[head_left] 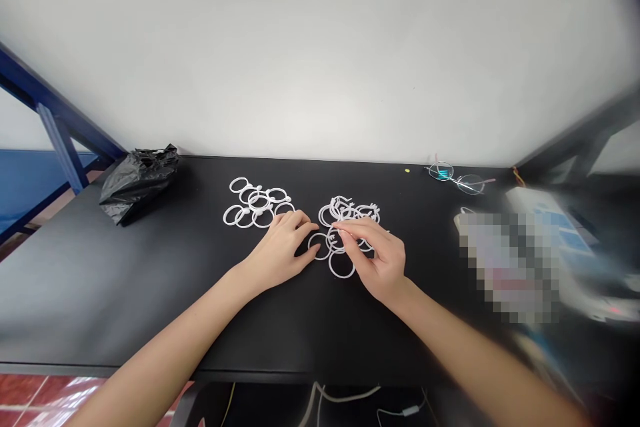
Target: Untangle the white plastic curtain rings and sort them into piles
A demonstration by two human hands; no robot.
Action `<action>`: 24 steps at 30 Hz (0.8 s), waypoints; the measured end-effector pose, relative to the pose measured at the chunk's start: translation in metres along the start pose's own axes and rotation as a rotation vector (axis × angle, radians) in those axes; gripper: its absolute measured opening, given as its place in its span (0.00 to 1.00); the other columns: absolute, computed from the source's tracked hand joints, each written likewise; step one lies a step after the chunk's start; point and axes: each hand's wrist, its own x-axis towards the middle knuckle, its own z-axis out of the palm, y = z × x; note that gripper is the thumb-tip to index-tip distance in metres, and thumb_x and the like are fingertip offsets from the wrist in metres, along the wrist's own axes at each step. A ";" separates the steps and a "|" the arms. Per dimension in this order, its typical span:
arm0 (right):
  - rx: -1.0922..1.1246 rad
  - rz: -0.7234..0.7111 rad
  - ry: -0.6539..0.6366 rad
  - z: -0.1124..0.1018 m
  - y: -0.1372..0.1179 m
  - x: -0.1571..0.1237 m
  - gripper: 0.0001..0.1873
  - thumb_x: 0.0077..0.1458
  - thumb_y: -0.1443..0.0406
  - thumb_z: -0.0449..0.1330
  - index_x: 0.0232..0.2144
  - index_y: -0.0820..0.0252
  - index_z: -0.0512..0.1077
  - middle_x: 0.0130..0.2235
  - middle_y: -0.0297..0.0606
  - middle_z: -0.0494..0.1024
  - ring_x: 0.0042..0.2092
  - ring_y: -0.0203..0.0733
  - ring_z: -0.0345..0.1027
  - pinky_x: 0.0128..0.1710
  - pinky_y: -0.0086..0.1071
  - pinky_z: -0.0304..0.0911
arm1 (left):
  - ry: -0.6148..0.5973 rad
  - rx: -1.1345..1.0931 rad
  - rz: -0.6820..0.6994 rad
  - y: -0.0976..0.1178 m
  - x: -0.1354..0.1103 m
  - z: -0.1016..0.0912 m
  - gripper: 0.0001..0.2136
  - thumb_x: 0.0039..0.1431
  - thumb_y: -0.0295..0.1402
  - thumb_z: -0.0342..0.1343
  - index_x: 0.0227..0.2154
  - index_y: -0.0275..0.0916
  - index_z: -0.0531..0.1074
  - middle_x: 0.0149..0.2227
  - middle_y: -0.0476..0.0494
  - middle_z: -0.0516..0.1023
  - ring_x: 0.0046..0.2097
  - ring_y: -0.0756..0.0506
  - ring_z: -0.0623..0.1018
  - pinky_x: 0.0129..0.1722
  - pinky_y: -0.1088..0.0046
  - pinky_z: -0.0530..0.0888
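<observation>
Two heaps of white plastic rings lie on a black table (pixel 150 293). The left heap (pixel 257 205) is spread flat; the right heap (pixel 350 223) is tangled. My left hand (pixel 283 247) rests on the table between the heaps, fingers curled, its thumb and forefinger at a single ring (pixel 319 246). My right hand (pixel 377 257) sits over the near edge of the right heap, thumb and fingers pinched on a ring there. Another loose ring (pixel 342 265) lies just under that hand.
A crumpled black plastic bag (pixel 137 180) lies at the table's back left. A pair of glasses (pixel 457 178) sits at the back right by the white wall. A blurred-out item and papers (pixel 540 247) fill the right side. Cables hang below the front edge.
</observation>
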 end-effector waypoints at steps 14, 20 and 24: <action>0.014 0.003 -0.003 0.001 0.001 -0.001 0.12 0.57 0.75 0.59 0.40 0.57 0.77 0.37 0.41 0.83 0.36 0.42 0.77 0.33 0.37 0.75 | 0.154 0.099 0.074 -0.004 0.003 -0.006 0.06 0.66 0.28 0.48 0.33 0.38 0.67 0.32 0.48 0.74 0.36 0.47 0.73 0.52 0.61 0.67; 0.000 -0.033 -0.020 0.003 0.001 0.000 0.12 0.54 0.73 0.64 0.41 0.56 0.77 0.39 0.41 0.82 0.37 0.42 0.77 0.29 0.33 0.74 | 0.328 0.119 0.108 -0.004 0.003 -0.008 0.05 0.66 0.26 0.49 0.35 0.39 0.68 0.34 0.49 0.78 0.36 0.48 0.76 0.58 0.59 0.65; -0.055 -0.089 -0.039 0.003 0.001 0.003 0.14 0.51 0.70 0.68 0.42 0.55 0.76 0.42 0.42 0.81 0.43 0.46 0.77 0.43 0.42 0.75 | 0.427 0.107 0.113 -0.005 0.003 -0.009 0.04 0.65 0.25 0.51 0.36 0.39 0.70 0.33 0.48 0.79 0.34 0.48 0.76 0.56 0.59 0.68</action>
